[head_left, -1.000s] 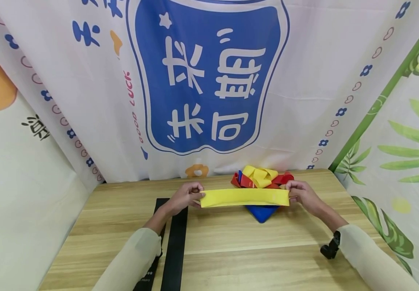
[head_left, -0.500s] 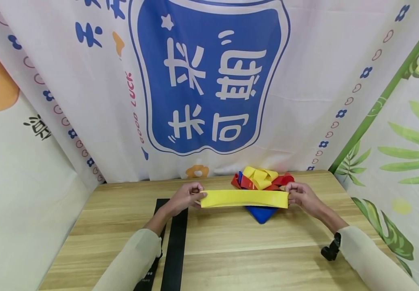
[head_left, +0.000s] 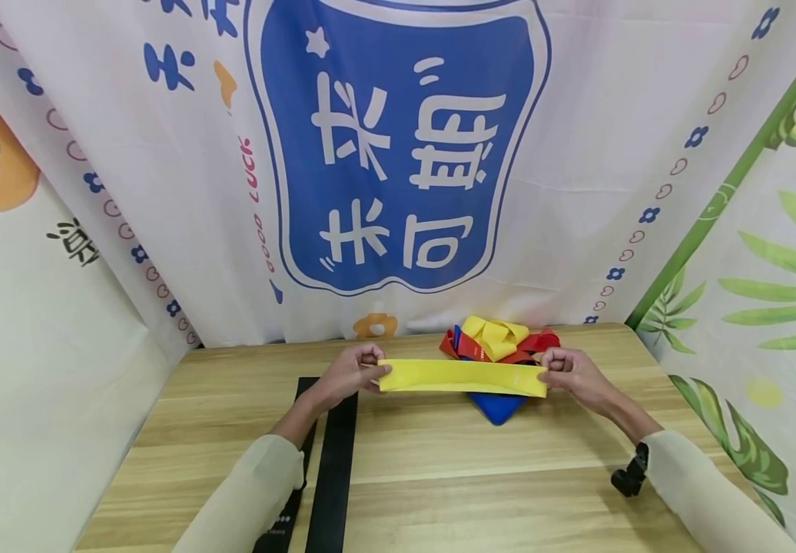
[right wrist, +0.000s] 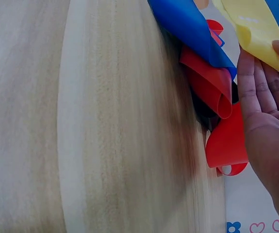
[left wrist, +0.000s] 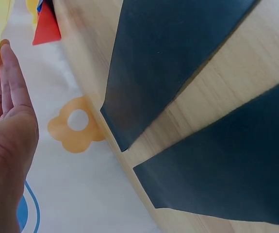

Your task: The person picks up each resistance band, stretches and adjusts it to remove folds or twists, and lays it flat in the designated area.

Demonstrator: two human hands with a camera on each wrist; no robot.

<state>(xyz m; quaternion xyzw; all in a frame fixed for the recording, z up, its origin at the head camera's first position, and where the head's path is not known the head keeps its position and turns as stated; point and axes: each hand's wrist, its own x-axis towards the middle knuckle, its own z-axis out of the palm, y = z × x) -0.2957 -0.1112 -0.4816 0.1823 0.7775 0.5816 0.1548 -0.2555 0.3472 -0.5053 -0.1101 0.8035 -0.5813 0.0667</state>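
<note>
A yellow resistance band [head_left: 463,376], a flat loop, stretches level between both hands above the table. My left hand [head_left: 351,375] pinches its left end between thumb and fingers. At the other end my right hand [head_left: 572,375] grips the band, the thumb lying over its front, as the right wrist view also shows with the band [right wrist: 255,29] across the fingers. Behind and below the band sits a pile of loop bands: a crumpled yellow one [head_left: 495,336], red ones [head_left: 543,339] and a blue one [head_left: 497,407] poking out in front.
Two long black bands [head_left: 332,468] lie side by side on the wooden table [head_left: 453,484], partly under the left forearm; one bears small print. A white printed curtain [head_left: 578,192] hangs along the table's back edge, with patterned cloth [head_left: 778,322] on the right.
My right thumb has moved onto the front face of the yellow resistance band. The band has otherwise stayed nearly in place, and the piled bands have not moved.
</note>
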